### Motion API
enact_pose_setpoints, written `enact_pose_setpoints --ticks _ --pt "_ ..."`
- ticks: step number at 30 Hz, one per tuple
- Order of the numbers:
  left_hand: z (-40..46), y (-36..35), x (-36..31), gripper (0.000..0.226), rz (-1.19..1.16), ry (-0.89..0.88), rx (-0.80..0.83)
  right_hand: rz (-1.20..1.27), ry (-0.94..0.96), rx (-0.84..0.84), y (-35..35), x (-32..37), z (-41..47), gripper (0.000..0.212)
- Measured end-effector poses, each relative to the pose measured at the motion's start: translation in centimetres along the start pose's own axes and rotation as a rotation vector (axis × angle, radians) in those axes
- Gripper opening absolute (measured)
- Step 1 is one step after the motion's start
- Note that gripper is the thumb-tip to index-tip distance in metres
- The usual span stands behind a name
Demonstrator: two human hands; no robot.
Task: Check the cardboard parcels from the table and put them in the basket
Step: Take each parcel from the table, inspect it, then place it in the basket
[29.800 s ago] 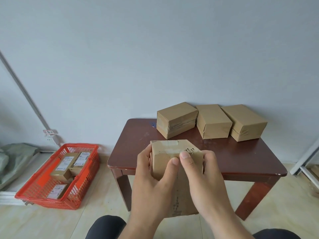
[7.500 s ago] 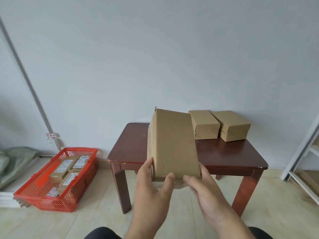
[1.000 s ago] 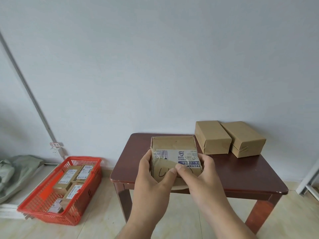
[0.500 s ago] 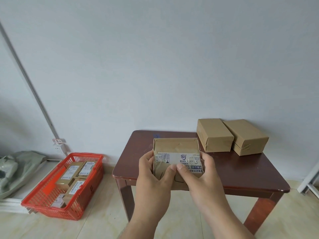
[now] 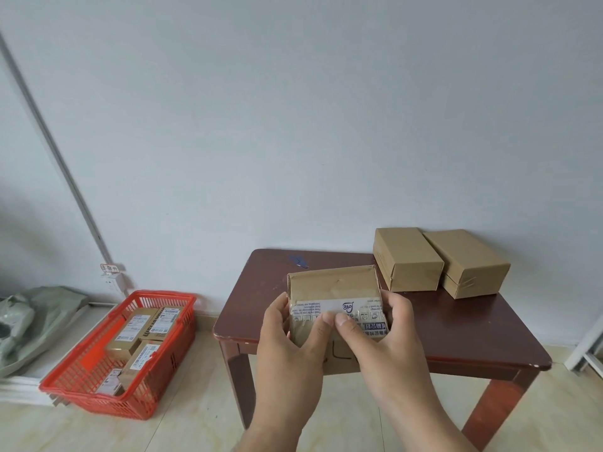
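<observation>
Still gripped between left hand [image 5: 288,350] and right hand [image 5: 380,344] above the table's [image 5: 456,334] front edge, thumbs pinching its label, held parcel [image 5: 332,288] now tipped further back, two parcels [image 5: 406,259] unmoved at table's rear, basket [image 5: 81,383] on floor to the left.

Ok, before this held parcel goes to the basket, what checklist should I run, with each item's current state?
1. Both hands hold the held parcel; left hand and right hand curl round its sides: ok.
2. Label side faces the camera, thumbs on it: ok.
3. Label readable: cannot tell, print is upside down and small.
4. Red basket within sight on the floor to the left: ok.
5. Free room in the basket, near end looks open: ok.
6. Table finished: not ok, two parcels remain.
</observation>
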State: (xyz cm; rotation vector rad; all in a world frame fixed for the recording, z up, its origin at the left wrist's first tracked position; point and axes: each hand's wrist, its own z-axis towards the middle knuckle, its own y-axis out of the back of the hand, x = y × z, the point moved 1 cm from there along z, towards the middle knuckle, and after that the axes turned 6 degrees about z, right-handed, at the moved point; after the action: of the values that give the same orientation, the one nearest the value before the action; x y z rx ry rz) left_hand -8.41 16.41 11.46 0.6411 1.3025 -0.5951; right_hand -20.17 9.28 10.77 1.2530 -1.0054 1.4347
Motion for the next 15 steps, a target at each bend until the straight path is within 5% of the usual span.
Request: enact_pose_setpoints --ticks 8,15 --pt "0.3 -0.1 0.4 0.031 0.102 -0.062 0.028 -0.018 0.035 -0.004 -0.2 -0.4 0.6 0.042" --pt "1.5 0.1 0.9 0.061 0.127 -0.037 -0.092 0.043 0.01 0.047 -0.1 0.0 0.6 0.049"
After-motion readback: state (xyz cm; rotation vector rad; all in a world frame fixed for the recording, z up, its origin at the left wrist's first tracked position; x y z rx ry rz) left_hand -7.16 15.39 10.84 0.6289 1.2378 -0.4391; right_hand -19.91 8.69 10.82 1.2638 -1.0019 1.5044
